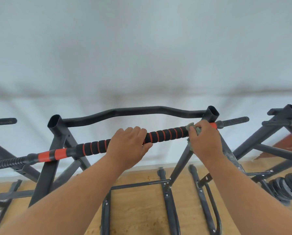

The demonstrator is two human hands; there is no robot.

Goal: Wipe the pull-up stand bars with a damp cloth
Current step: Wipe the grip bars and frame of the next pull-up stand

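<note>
Two hands work the front bar (165, 133) of the pull-up stand (45, 168). The left hand (128, 146) grasps the foam-padded middle of the bar, fingers curled over the top, and steadies it. The right hand (204, 141) grips a grey-green cloth (195, 128) wrapped against the bar at the right end of the padding, just beside the right upright.

To wipe well, I would keep the left hand clamped as an anchor and draw the cloth along the bar in one firm pass, twisting the wrist so the underside is reached too. The ribbed foam likely holds dirt in its grooves, so slow, squeezing strokes should suit it better than a quick swipe. The wavy rear bar (133, 111) behind looks still to do.

Counted: one cloth, two hands, two long bars on this stand, two open-topped uprights. Parts of two more stands show at either edge, and one stack of weight plates (287, 189) sits on the floor (136, 209) at the right.
</note>
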